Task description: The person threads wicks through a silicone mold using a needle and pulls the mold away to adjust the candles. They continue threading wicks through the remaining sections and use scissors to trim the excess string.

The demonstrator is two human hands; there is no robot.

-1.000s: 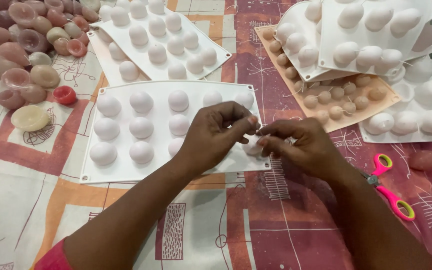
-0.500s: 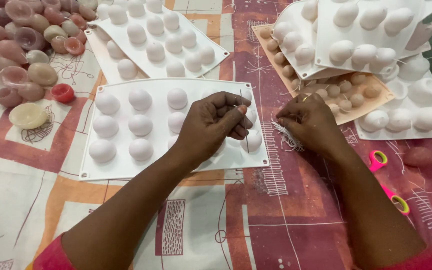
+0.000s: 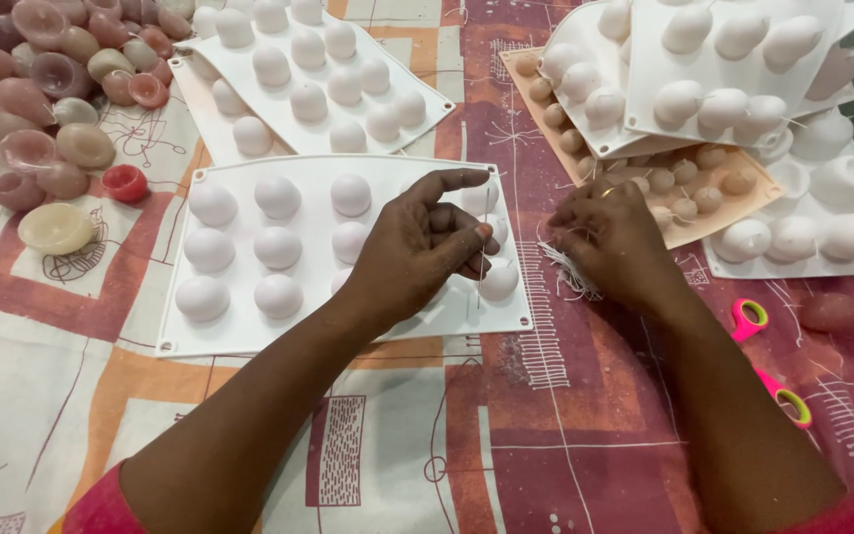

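Observation:
A white silicone mould (image 3: 249, 331) with rows of round domes lies upside down on the patterned cloth in front of me. My left hand (image 3: 417, 252) rests over its right part, fingers curled, pinching a thin white wick (image 3: 487, 222) that stands upright over a dome. My right hand (image 3: 615, 237) is to the right of the mould, fingertips down on a small bundle of white wicks (image 3: 565, 272) lying on the cloth.
More white moulds (image 3: 318, 69) lie at the back left and back right (image 3: 743, 59), one tan mould (image 3: 714, 198) among them. A heap of pink and cream dome candles (image 3: 42, 89) sits far left. Pink-handled scissors (image 3: 768, 356) lie at right.
My hands have parted. The right hand moved right, off the mould, onto the wick bundle. The left hand stayed over the mould with a wick.

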